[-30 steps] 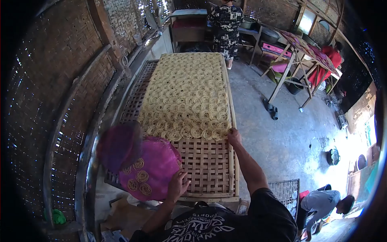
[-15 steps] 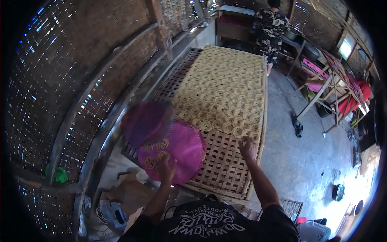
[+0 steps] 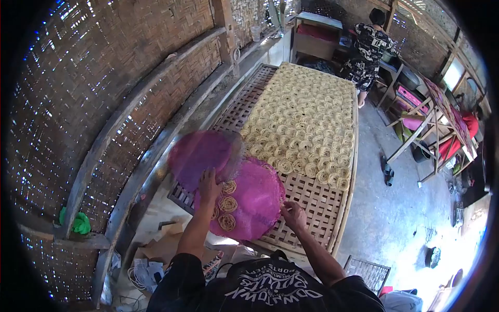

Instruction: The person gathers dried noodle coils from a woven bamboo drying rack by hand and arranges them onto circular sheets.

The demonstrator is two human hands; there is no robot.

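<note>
My left hand (image 3: 209,185) reaches over the lower edge of a dark purple round sheet (image 3: 200,156), fingers stretched out and apart. Just right of it, several pale yellow noodle nests (image 3: 227,204) lie on a magenta round sheet (image 3: 254,197). At the right rim of that magenta sheet, my right hand (image 3: 294,215) is closed in a pinch. What its fingertips hold is too small to make out. Beyond both hands, many noodle nests (image 3: 306,119) lie in close rows on a woven bamboo rack (image 3: 317,208), whose near part shows bare slats.
A woven wall (image 3: 130,67) with wooden beams runs along the left. A person (image 3: 370,49) in patterned clothes stands at the far end. Wooden trestles (image 3: 434,122) and dark sandals (image 3: 387,171) are on the right floor. A cardboard box (image 3: 161,247) sits below left.
My left hand has moved up from the nests to the purple sheet. My right hand has moved left and nearer, from the rack's nests to the magenta sheet's rim. The view has shifted.
</note>
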